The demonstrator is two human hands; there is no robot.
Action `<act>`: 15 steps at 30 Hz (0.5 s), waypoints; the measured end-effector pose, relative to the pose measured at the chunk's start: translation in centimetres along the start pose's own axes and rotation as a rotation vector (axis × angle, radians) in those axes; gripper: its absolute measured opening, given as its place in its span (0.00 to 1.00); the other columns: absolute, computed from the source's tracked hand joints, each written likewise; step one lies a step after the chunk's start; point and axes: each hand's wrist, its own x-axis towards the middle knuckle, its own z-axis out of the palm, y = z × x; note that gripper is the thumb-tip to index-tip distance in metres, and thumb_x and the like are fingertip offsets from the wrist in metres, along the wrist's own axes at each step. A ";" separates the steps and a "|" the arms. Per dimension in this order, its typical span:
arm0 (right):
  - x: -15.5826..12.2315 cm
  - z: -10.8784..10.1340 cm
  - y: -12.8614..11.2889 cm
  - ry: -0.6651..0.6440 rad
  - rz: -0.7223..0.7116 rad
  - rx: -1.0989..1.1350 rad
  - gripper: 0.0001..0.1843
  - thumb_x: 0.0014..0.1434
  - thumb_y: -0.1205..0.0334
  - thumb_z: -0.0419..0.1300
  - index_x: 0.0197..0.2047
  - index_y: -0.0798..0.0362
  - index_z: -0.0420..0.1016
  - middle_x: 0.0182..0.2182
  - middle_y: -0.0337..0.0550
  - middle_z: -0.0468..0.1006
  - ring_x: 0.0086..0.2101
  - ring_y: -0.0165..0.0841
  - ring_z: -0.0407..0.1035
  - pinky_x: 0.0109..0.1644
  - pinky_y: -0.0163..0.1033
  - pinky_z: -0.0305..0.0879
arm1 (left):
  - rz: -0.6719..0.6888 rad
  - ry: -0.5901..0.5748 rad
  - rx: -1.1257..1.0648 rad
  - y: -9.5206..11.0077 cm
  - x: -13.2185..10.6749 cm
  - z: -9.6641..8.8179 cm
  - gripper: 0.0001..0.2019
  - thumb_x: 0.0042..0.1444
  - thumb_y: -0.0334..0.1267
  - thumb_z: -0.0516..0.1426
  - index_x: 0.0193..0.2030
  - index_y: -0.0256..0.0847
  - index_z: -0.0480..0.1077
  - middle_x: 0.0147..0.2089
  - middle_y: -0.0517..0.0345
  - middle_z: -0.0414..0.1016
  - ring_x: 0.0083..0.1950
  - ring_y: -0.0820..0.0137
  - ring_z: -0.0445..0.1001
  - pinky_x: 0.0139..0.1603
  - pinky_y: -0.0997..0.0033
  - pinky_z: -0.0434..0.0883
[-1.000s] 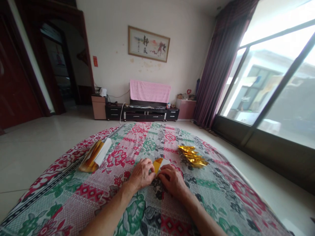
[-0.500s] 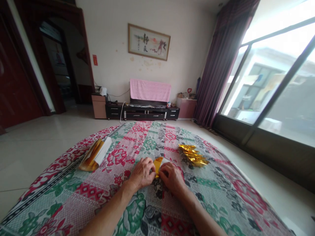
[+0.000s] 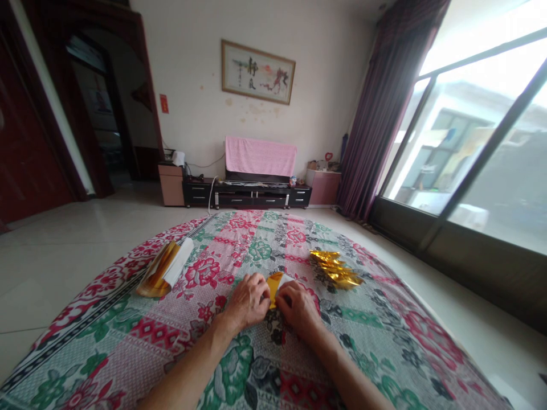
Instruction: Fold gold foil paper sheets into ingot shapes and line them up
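Note:
A small sheet of gold foil paper (image 3: 274,286), partly folded with its white back showing, lies between my two hands on the flowered cloth. My left hand (image 3: 251,297) is closed on the paper's left side, fingers curled. On the right side, my right hand (image 3: 298,303) pinches the same sheet near its lower edge. The fingertips almost meet, and they hide part of the paper. Right of my hands sits a pile of folded gold paper pieces (image 3: 337,270). Off to the left rests a stack of gold and white paper sheets (image 3: 166,267), curved over.
The patterned cloth (image 3: 252,230) covers the round-edged surface under my hands. Beyond it, a low black TV cabinet (image 3: 252,199) stands against the wall, with a pink cloth (image 3: 260,155) draped above it. Windows and a purple curtain (image 3: 371,114) are on the right.
Almost nothing differs. Both hands keep their places on the gold paper, and the view has shifted very slightly.

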 end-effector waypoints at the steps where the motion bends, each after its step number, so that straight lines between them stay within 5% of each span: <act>1: 0.0 0.1 0.1 0.000 0.001 -0.003 0.06 0.54 0.66 0.56 0.26 0.53 0.71 0.32 0.42 0.72 0.35 0.31 0.66 0.41 0.34 0.59 | 0.000 0.001 0.000 0.0 0.0 0.0 0.04 0.50 0.31 0.54 0.31 0.40 0.70 0.38 0.55 0.67 0.42 0.67 0.64 0.47 0.66 0.64; 8: -0.1 0.2 0.1 0.018 0.016 -0.033 0.04 0.53 0.67 0.56 0.27 0.53 0.69 0.30 0.41 0.71 0.33 0.30 0.65 0.39 0.33 0.58 | 0.036 0.029 -0.032 0.4 0.0 -0.2 0.03 0.49 0.30 0.55 0.30 0.39 0.69 0.43 0.54 0.66 0.45 0.66 0.64 0.48 0.66 0.64; 15: -0.2 0.2 -0.1 0.013 -0.005 -0.064 0.04 0.53 0.67 0.56 0.27 0.53 0.69 0.30 0.40 0.70 0.33 0.30 0.64 0.38 0.34 0.57 | 0.069 -0.028 -0.088 0.1 0.3 0.1 0.07 0.52 0.30 0.53 0.29 0.39 0.71 0.35 0.56 0.68 0.41 0.68 0.66 0.45 0.69 0.65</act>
